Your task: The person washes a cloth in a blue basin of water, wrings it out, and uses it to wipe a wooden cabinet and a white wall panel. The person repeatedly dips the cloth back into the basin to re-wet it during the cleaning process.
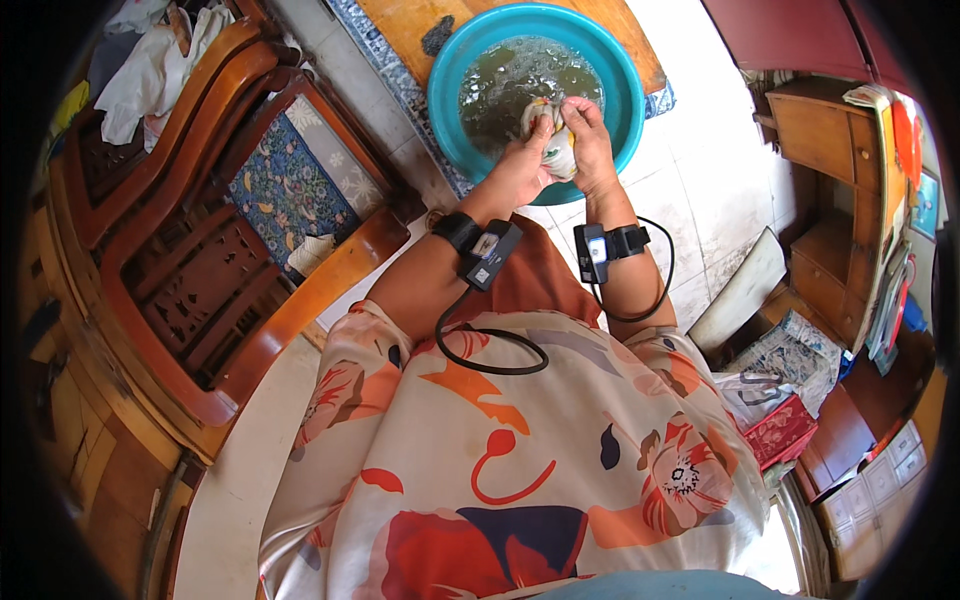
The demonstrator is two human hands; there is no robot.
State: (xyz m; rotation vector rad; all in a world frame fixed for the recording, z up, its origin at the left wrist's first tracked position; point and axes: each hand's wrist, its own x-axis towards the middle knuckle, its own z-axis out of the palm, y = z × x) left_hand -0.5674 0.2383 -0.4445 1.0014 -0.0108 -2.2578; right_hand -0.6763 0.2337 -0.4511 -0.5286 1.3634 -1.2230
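A bunched, wet-looking patterned cloth [557, 152] is gripped between my two hands, above the near part of a teal plastic basin [444, 112]. My left hand [529, 161] closes around it from the left, thumb on top. From the right, my right hand [589, 139] grips it with bent fingers. Murky, sudsy water [517, 79] fills the lower part of the basin. Part of the cloth is hidden by my fingers and palms.
The basin stands on a low wooden table [401, 30] over a blue patterned cloth [375, 56], beside a dark scrap [437, 35]. Carved wooden chairs [195, 300] are at left. Wooden cabinets [817, 142] and a leaning white board [739, 289] are at right. Cabled devices [491, 255] are strapped to my forearms.
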